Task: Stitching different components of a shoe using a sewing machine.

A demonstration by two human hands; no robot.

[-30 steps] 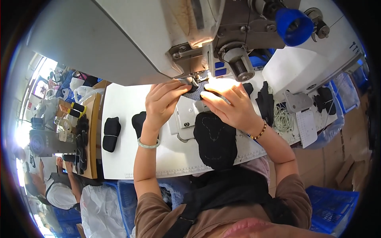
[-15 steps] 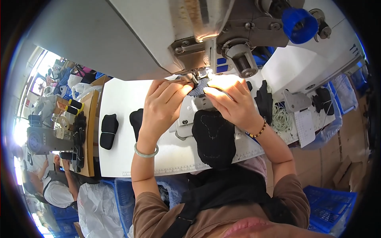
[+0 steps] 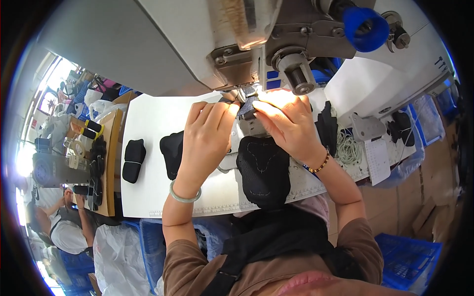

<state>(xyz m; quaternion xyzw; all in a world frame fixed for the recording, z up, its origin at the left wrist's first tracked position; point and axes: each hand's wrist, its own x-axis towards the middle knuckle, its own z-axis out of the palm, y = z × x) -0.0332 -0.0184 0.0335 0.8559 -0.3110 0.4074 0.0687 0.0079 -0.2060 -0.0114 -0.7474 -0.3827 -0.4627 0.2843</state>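
Note:
A small dark grey-blue fabric piece (image 3: 248, 105) lies beneath the lit needle area of a white sewing machine (image 3: 163, 44). My left hand (image 3: 210, 130) pinches the piece's left edge between thumb and fingers. At its right edge, the fingertips of my right hand (image 3: 291, 123) are closed on the same fabric. Between my forearms, near the table's front, rests a black padded piece (image 3: 263, 172) with pale stitch lines. Another black piece (image 3: 171, 153) is partly hidden behind my left hand, and a tied black bundle (image 3: 133, 160) sits farther left.
Tangled pale cord (image 3: 349, 148) and black fabric scraps (image 3: 326, 128) lie right of my right hand. A ruler strip runs along the white table's (image 3: 197, 202) front edge. Yellow-and-black thread spools (image 3: 91, 129) stand left. A co-worker (image 3: 71, 232) sits far left; a blue crate (image 3: 409, 256) stands lower right.
My left hand has shifted slightly right and down, uncovering more of the black piece beside it. The fabric between my fingers has turned a little. The whole view has shifted slightly.

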